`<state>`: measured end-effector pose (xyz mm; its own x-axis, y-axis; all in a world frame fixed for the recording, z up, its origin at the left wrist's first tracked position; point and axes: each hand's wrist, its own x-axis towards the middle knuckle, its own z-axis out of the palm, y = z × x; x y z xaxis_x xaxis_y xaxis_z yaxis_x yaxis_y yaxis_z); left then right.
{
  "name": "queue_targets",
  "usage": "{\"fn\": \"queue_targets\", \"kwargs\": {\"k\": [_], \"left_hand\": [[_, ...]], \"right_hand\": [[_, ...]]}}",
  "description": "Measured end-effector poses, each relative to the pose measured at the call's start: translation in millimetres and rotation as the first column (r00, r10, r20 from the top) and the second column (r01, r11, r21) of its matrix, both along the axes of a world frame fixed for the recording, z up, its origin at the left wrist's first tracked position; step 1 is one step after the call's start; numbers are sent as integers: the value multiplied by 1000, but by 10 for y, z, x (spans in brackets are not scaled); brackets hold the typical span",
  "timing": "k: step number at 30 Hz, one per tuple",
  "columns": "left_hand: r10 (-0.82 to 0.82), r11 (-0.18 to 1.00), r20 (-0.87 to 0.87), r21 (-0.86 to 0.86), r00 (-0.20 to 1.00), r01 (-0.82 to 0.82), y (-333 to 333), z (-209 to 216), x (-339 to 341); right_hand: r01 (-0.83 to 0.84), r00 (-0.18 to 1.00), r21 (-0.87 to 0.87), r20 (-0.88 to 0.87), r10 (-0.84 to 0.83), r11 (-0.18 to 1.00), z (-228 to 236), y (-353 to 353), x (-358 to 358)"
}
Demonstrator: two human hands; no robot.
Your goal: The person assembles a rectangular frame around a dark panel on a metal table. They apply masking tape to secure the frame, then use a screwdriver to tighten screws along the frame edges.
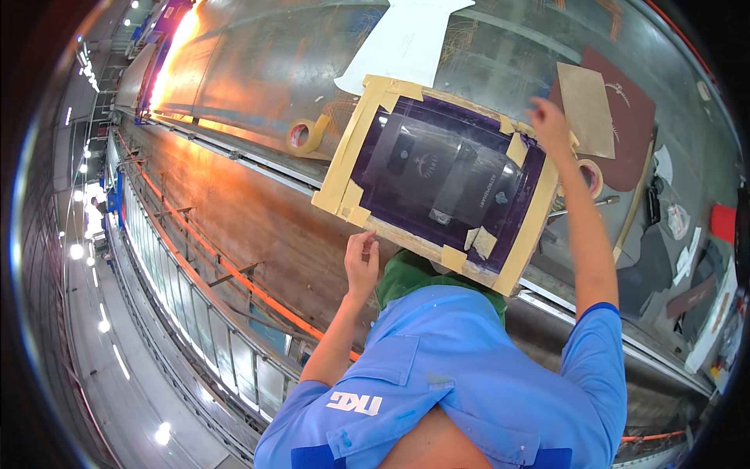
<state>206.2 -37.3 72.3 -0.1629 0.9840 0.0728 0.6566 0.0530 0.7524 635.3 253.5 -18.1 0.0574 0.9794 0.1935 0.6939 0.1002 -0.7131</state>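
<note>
A screen printing frame (348, 168), edged in yellow masking tape, lies tilted in front of me with a dark purple mesh (383, 129) and a darker printed panel in the middle. My left hand (362, 264) is at its near left edge, fingers loosely bent and the thumb a little apart, with nothing visible in them. Over the far right corner is my right hand (551, 131). Its fingers are bent together as in a pinch; anything between them is too small to see. A crumpled piece of tape (480, 242) sits on the frame's near right part.
A tape roll (301, 136) stands left of the frame, another tape roll (591, 178) right of it. Beyond lies a white sheet (406, 39). Brown card (586, 109), maroon sheet (637, 148) and scraps lie right. An orange rail (234, 270) runs along the left; a bright glow is far left.
</note>
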Motion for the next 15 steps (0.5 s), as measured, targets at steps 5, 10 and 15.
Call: {"fn": "queue_targets", "kwargs": {"k": [5,10,15], "left_hand": [[-126,988,-8,93,992,127,874,-19,-385],[-261,950,-84,157,962,271,2048,-146,-736],[-309,929,-120,173,944,326,2993,-531,-816]], "right_hand": [[-137,986,-215,65,154,967,548,-24,-1467],[-150,985,-64,79,155,987,399,406,-2406],[-103,955,-104,268,128,989,128,843,-2833]]}}
